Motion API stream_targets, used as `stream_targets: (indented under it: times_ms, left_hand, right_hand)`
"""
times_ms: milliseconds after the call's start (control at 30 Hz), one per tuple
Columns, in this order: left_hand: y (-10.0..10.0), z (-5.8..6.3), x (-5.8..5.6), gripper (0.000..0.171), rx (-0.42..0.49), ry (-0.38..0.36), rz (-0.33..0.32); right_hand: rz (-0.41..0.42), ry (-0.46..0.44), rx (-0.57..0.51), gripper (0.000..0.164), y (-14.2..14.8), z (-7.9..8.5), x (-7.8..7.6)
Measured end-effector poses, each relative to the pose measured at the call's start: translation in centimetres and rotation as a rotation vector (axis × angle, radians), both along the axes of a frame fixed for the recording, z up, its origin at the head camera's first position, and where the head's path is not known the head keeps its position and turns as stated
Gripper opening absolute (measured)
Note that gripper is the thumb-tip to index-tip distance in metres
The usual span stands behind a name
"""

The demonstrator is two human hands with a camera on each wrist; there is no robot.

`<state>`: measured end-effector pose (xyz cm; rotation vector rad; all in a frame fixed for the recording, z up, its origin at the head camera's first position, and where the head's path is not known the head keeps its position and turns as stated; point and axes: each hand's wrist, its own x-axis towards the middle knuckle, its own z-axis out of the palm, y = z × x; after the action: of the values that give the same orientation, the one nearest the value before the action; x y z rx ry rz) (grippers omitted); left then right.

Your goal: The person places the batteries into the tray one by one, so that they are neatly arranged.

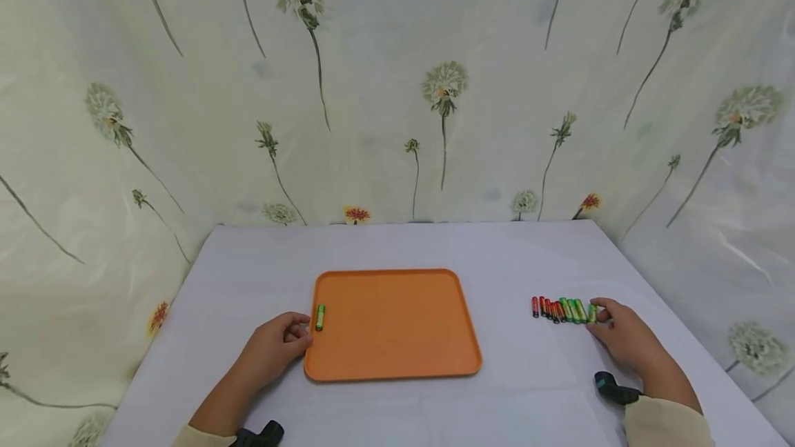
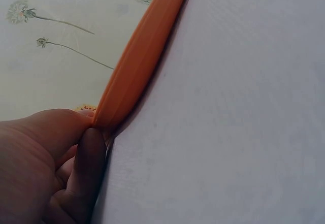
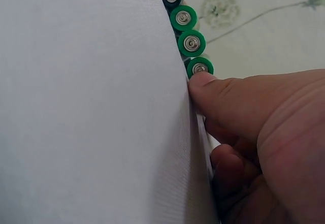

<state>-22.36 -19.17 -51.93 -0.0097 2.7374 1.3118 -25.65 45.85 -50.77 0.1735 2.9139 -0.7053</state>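
Note:
An orange tray (image 1: 397,326) lies on the white table, with one green battery (image 1: 320,318) near its left edge. My left hand (image 1: 279,347) pinches the tray's left rim between thumb and fingers; the left wrist view shows the thumb (image 2: 66,127) right on the rim. To the right of the tray, several red batteries (image 1: 544,307) and green batteries (image 1: 573,310) lie side by side in a row. At the row's right end my right hand (image 1: 624,336) pinches a green battery (image 1: 593,313), thumb and forefinger at its two ends. In the right wrist view the thumb (image 3: 218,92) partly covers a green battery's end.
A white cloth covers the table (image 1: 515,399), and a dandelion-print curtain (image 1: 373,88) rises behind it and at both sides. Dark wrist-camera mounts show below the left wrist (image 1: 261,434) and beside the right wrist (image 1: 615,390).

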Motion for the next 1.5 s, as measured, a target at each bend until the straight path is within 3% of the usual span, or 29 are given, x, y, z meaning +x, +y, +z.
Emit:
stream_targets:
  times_ms: [367, 833, 1500]
  left_hand:
    - [-0.4, 0.2, 0.1, 0.035, -0.026, -0.001, 0.004]
    - [0.0, 0.6, 0.1, 0.035, -0.007, -0.004, -0.011]
    - [0.1, 0.6, 0.3, 0.036, -0.007, -0.009, -0.012]
  right_hand:
    - [0.012, 0.041, -0.009, 0.064, -0.5, -0.4, 0.3]
    - [-0.035, 0.012, -0.021, 0.068, -1.0, 1.3, -0.1]
    - [0.059, 0.062, -0.08, 0.064, -7.1, 3.1, -2.0]
